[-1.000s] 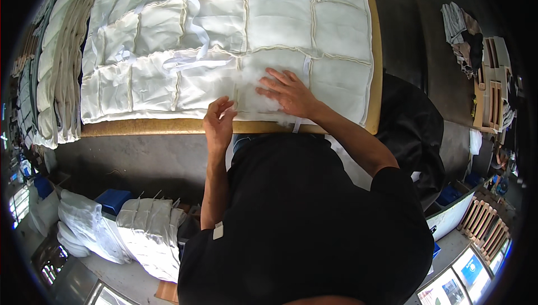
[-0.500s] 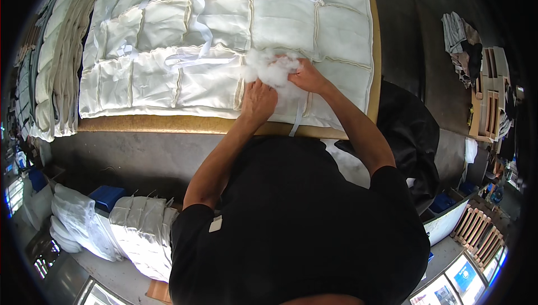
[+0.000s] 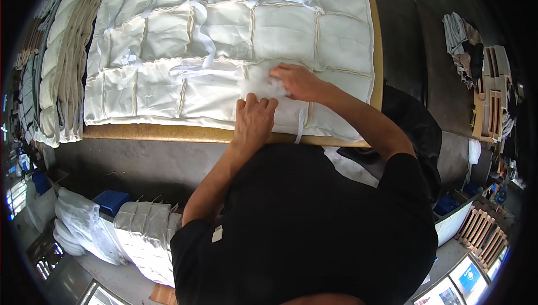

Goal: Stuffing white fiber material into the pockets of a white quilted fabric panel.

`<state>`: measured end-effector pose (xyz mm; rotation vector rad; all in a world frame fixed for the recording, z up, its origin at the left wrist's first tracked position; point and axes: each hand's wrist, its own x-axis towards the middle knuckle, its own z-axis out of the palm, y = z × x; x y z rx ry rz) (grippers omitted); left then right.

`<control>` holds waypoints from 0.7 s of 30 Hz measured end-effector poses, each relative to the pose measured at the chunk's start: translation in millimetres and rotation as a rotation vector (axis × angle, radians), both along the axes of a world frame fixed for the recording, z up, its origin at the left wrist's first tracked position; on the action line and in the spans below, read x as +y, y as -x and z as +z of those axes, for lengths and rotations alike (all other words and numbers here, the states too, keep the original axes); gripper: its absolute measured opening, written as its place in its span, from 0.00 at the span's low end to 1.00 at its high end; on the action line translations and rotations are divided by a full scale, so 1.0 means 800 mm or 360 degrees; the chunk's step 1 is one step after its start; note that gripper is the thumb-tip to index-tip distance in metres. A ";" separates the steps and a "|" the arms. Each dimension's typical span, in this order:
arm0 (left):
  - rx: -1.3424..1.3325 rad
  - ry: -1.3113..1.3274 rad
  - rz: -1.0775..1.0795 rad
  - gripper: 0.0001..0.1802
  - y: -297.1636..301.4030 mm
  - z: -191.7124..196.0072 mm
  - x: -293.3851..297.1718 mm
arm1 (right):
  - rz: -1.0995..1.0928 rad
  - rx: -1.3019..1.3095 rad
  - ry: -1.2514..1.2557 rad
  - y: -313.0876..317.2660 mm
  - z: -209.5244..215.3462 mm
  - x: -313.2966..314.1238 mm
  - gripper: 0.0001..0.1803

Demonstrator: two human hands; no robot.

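Observation:
A white quilted cover (image 3: pixel 216 89), stitched into rectangular pockets, lies spread in front of me. A loose tuft of white fluffy stuffing (image 3: pixel 259 81) sits at a pocket in the row nearest me. My right hand (image 3: pixel 301 83) is at the tuft's right side, its fingers closed on the fluff and partly hiding it. Just below the tuft, my left hand (image 3: pixel 255 121) has its fingers bent and closed on the cover's fabric, with the fingertips partly hidden. White ribbons (image 3: pixel 204 44) lie loosely across the cover, and a short ribbon (image 3: pixel 300 125) hangs by its front edge.
The cover rests on a table with a tan edge (image 3: pixel 162 132). Folded quilted pieces (image 3: pixel 70 52) hang at the left. Black fabric (image 3: pixel 412 131) is bunched at the right. Behind me are wrapped white bundles (image 3: pixel 143 232), a blue bin (image 3: pixel 111 201) and wooden slats (image 3: pixel 482 229).
My left hand has drawn back slightly toward the front edge. My right hand has turned over the stuffing, its elbow farther out. Less fluff shows above the pocket now.

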<state>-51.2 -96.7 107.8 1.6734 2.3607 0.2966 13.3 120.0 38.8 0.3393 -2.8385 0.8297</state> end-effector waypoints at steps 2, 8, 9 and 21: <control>-0.0139 -0.0164 0.0093 0.13 -0.005 0.004 0.003 | 0.0166 -0.0006 -0.0071 0.003 -0.009 -0.016 0.12; -0.0577 -0.0473 0.0461 0.05 -0.008 0.000 0.002 | 0.0726 -0.0325 -0.0446 0.036 0.037 -0.014 0.14; -0.0574 -0.0468 0.0489 0.05 -0.009 -0.002 0.000 | 0.0754 -0.0543 -0.0276 0.036 0.057 0.001 0.16; -0.0868 -0.0393 0.0487 0.05 -0.001 0.025 -0.001 | 0.0762 -0.0530 0.0629 0.046 0.025 0.001 0.15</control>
